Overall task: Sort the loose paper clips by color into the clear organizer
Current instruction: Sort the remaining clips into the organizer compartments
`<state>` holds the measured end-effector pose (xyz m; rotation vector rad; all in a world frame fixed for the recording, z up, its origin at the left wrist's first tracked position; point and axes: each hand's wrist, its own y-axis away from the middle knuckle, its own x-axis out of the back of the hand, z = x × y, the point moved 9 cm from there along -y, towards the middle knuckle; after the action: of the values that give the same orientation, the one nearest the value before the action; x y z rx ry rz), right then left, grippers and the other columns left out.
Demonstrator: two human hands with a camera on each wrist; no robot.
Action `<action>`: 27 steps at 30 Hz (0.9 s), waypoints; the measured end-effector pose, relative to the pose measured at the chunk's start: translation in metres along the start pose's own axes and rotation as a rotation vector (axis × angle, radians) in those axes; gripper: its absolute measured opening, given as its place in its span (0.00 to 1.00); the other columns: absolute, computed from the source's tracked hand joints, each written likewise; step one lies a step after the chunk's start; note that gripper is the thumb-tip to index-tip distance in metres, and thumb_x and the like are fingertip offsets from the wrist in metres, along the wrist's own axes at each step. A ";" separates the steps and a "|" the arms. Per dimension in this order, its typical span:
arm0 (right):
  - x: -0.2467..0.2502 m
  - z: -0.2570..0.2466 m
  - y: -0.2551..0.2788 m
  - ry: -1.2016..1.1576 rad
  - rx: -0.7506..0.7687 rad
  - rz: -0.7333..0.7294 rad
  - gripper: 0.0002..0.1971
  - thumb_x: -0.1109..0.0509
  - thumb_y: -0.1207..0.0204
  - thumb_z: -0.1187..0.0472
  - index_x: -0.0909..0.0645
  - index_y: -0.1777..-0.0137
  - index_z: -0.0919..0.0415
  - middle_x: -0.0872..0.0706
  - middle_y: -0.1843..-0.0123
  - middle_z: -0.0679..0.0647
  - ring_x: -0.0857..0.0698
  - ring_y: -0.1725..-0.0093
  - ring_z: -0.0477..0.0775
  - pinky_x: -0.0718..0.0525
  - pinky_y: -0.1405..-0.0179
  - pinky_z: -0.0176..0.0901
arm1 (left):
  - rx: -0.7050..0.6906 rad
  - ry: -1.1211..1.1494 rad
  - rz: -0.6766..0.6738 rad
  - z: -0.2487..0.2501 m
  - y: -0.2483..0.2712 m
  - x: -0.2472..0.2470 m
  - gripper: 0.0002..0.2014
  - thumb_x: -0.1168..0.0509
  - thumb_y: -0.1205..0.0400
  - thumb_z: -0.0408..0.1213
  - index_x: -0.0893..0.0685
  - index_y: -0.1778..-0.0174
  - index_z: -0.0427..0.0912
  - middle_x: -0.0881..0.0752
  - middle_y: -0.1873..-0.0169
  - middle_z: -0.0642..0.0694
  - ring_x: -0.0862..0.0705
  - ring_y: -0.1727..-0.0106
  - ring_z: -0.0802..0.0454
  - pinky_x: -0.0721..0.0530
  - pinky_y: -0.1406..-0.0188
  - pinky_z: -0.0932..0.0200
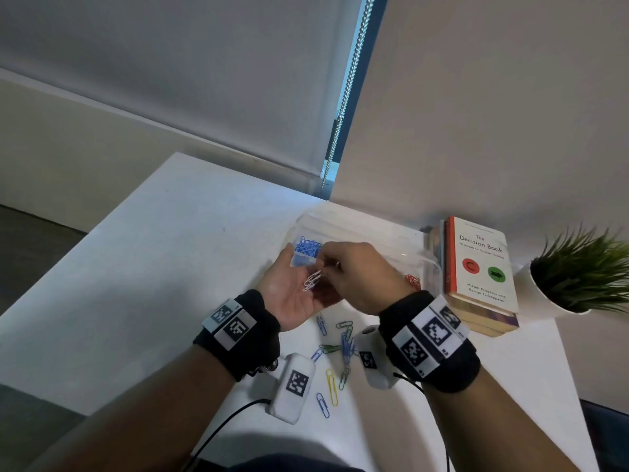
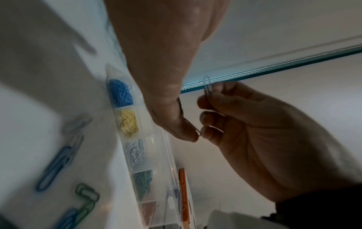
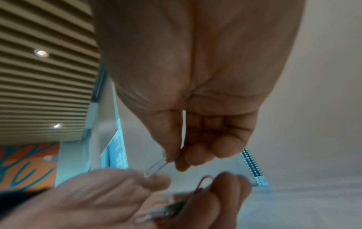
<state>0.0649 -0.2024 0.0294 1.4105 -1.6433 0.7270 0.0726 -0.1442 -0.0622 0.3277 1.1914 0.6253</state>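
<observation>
Your right hand (image 1: pixel 360 277) covers the middle of the clear organizer (image 1: pixel 413 247) in the head view, so only its blue compartment and a trace of red clips (image 1: pixel 413 282) show past your knuckles. The white clips (image 1: pixel 311 280) in your left hand (image 1: pixel 296 294) overlap; their number cannot be told. In the left wrist view, the loose clips on the table (image 2: pixel 53 168) are smeared by blur. The right wrist view crops your left hand's fingers at the bottom edge.
</observation>
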 end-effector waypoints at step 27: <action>0.002 0.049 0.002 -0.782 -0.276 0.166 0.05 0.29 0.25 0.69 0.17 0.62 0.68 0.18 0.70 0.62 0.21 0.71 0.56 0.20 0.66 0.50 | -0.029 -0.242 0.040 0.000 -0.007 0.003 0.22 0.46 0.12 0.48 0.17 0.50 0.31 0.13 0.59 0.36 0.14 0.62 0.46 0.13 0.60 0.57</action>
<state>0.0518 -0.2445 0.0075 1.4495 -2.3660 -0.0086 0.0750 -0.1479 -0.0677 0.3918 0.9453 0.6185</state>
